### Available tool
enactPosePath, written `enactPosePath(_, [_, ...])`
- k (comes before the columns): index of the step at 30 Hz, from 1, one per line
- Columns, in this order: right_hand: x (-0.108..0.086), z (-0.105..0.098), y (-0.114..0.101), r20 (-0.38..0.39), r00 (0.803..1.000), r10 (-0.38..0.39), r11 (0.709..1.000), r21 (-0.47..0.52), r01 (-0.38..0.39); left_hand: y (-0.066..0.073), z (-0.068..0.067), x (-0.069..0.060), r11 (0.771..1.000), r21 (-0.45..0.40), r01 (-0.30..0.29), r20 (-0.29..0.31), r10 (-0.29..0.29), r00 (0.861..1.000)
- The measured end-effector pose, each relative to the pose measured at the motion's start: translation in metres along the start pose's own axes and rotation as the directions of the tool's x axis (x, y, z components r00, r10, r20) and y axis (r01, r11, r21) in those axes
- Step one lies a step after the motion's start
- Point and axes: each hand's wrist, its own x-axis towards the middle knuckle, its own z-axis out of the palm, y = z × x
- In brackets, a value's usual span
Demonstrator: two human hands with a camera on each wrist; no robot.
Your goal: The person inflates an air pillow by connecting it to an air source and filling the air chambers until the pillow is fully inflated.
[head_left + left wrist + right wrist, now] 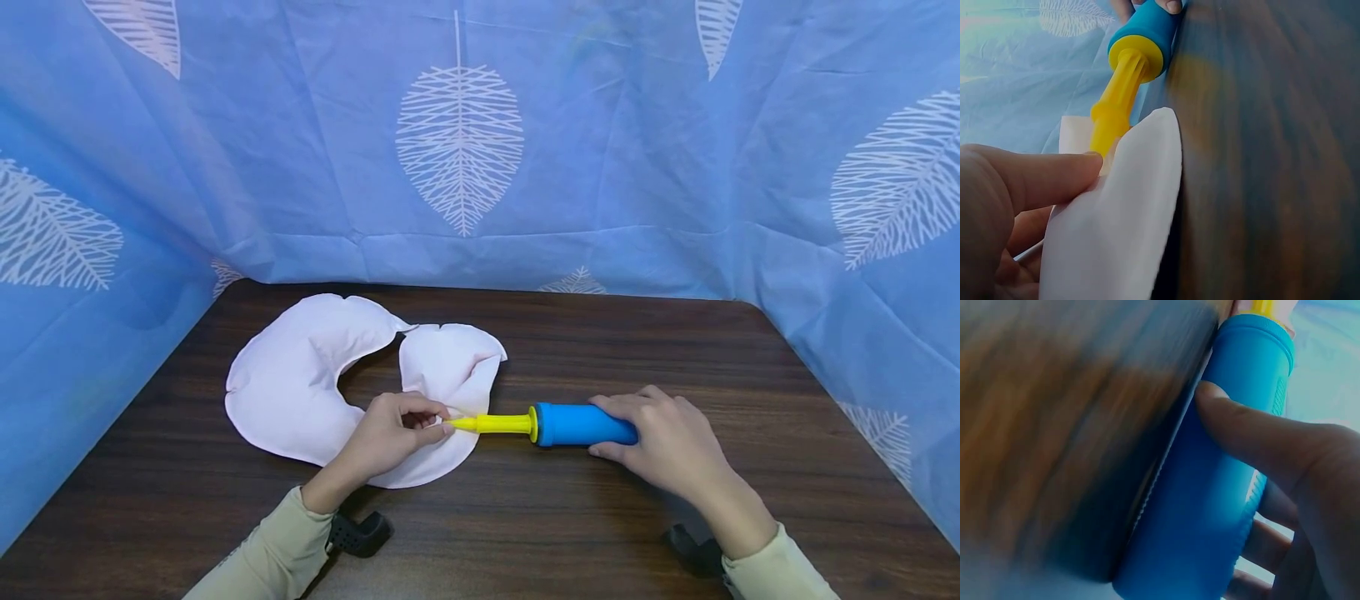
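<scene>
A white U-shaped inflatable neck pillow (281, 392) lies on the table's left half, plump on its left side and creased at its right end. My left hand (390, 437) pinches the pillow near the tip of a hand pump's yellow nozzle (502, 424). In the left wrist view the thumb (1054, 178) presses beside the nozzle tip; the exact join is hidden. My right hand (667, 437) grips the blue barrel of the pump (581, 424) from its right end. The right wrist view shows the thumb across the barrel (1197, 487), with fingers round the far side.
The dark wood-grain table (562, 525) reaches back to a blue curtain (600, 150) with white leaf prints, which also hangs along both sides. A black wrist device (360, 533) sits by the left sleeve, another (692, 550) by the right.
</scene>
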Motion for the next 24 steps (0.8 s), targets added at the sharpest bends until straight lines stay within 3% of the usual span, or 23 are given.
enactPosePath(8, [-0.008,-0.011,0.030,0.082,0.990,0.113,0.994,-0.008,-0.113,0.000,0.002,0.001,1.000,0.011,0.003,-0.009,-0.003,1.000])
enactPosePath(17, [-0.014,-0.023,0.075,0.200,0.948,0.246,0.968,-0.008,-0.250,0.001,0.002,-0.001,1.000,0.009,0.007,-0.007,-0.007,1.000])
enactPosePath(24, [-0.020,-0.028,0.095,0.223,0.927,0.300,0.952,-0.014,-0.305,0.002,0.001,0.000,1.000,0.010,0.012,-0.013,-0.012,1.000])
